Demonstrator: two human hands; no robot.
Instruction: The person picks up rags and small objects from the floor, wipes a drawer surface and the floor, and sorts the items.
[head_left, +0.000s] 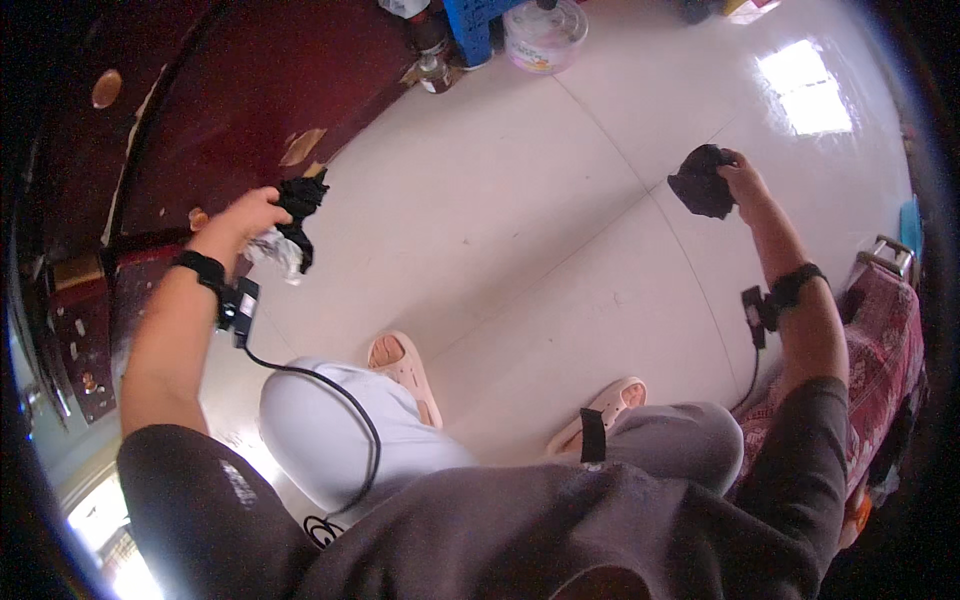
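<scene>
At the left, my left hand grips a crumpled black cloth; a crinkled piece of clear or whitish plastic hangs just below it, against the fingers. My right hand is stretched out to the right and pinches a dark, folded cloth item by its right edge, above the tiled floor. What exactly either cloth is, I cannot tell. Each wrist wears a black strap with a small device and a cable. The cable from the left wrist runs across my left knee.
Dark red furniture with chipped patches fills the upper left. A small bottle, a blue stool and a round clear plastic tub stand at the top. Red patterned fabric lies at the right beside a metal handle. My sandalled feet rest on the tiles.
</scene>
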